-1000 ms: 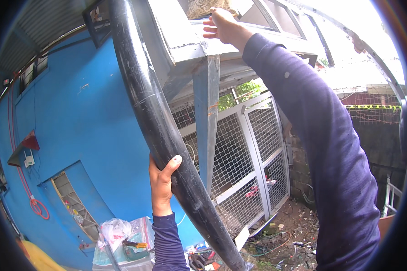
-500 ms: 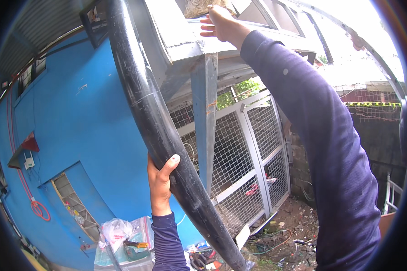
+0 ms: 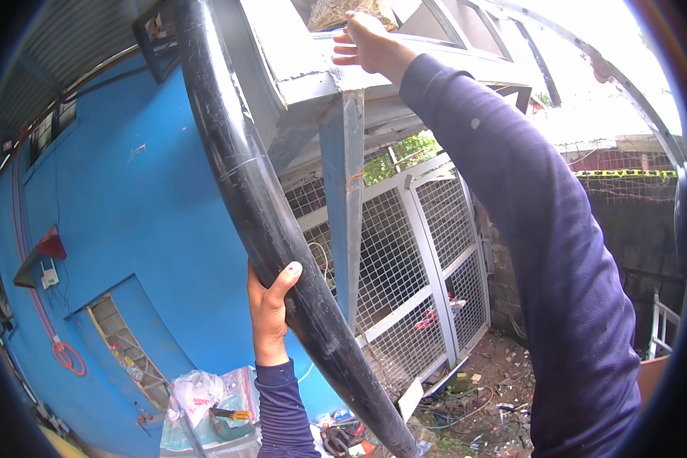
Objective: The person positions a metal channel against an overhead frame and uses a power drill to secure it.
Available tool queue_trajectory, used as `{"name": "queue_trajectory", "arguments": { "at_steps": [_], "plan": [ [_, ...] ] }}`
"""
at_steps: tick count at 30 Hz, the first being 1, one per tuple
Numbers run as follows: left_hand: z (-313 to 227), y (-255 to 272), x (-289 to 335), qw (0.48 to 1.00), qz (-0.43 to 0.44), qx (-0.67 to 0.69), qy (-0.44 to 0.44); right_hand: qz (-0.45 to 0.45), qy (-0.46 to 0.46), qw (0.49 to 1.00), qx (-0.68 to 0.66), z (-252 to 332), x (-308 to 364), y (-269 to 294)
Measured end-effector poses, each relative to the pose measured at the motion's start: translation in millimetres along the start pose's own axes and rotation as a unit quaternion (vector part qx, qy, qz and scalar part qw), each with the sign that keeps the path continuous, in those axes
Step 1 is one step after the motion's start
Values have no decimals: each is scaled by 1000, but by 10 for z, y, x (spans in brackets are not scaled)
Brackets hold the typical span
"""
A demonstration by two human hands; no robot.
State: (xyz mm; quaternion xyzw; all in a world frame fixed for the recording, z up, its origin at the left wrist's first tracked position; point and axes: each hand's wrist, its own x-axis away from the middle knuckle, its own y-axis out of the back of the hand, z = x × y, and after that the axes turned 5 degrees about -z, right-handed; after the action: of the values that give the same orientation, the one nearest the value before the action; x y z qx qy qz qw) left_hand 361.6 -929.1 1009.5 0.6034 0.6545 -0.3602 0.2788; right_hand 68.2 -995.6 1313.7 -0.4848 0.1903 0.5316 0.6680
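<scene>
A thick, scuffed black pipe [image 3: 263, 191] slants across the view from the upper left to the ground at lower middle. My left hand [image 3: 271, 305] grips it from the left side, thumb laid over its front. My right hand [image 3: 366, 46] is raised high over the edge of a grey metal platform [image 3: 309, 84], its fingers stretched out and apart. Nothing shows in that hand, and it is apart from the pipe. Just behind its fingers, a brown patterned bundle [image 3: 343, 13] lies on the platform.
A grey steel post [image 3: 343, 214] holds up the platform. Behind it stand wire-mesh gates [image 3: 404, 275]. A blue wall [image 3: 168, 221] fills the left side. Below are a plastic-covered table [image 3: 206, 439] with bags and a yellow-handled tool, and littered ground [image 3: 473, 397] with a hose.
My right hand and forearm have shifted slightly left, and a bit more of the brown bundle shows. My left hand keeps its grip on the pipe.
</scene>
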Motion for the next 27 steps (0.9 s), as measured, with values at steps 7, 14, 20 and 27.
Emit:
{"name": "queue_trajectory", "arguments": {
  "at_steps": [7,14,20,27],
  "plan": [
    [55,-18,-29,1000,7,7,-5,-11,91,992,87,-82,-388,132],
    [-36,70,10,1000,-6,-15,-14,-65,172,980,70,-350,-1151,21],
    [32,56,-37,1000,6,5,-5,-128,223,964,63,26,-1489,-93],
    [34,52,-61,1000,19,8,2,-107,214,971,5,461,-1047,-387]
  ]
}}
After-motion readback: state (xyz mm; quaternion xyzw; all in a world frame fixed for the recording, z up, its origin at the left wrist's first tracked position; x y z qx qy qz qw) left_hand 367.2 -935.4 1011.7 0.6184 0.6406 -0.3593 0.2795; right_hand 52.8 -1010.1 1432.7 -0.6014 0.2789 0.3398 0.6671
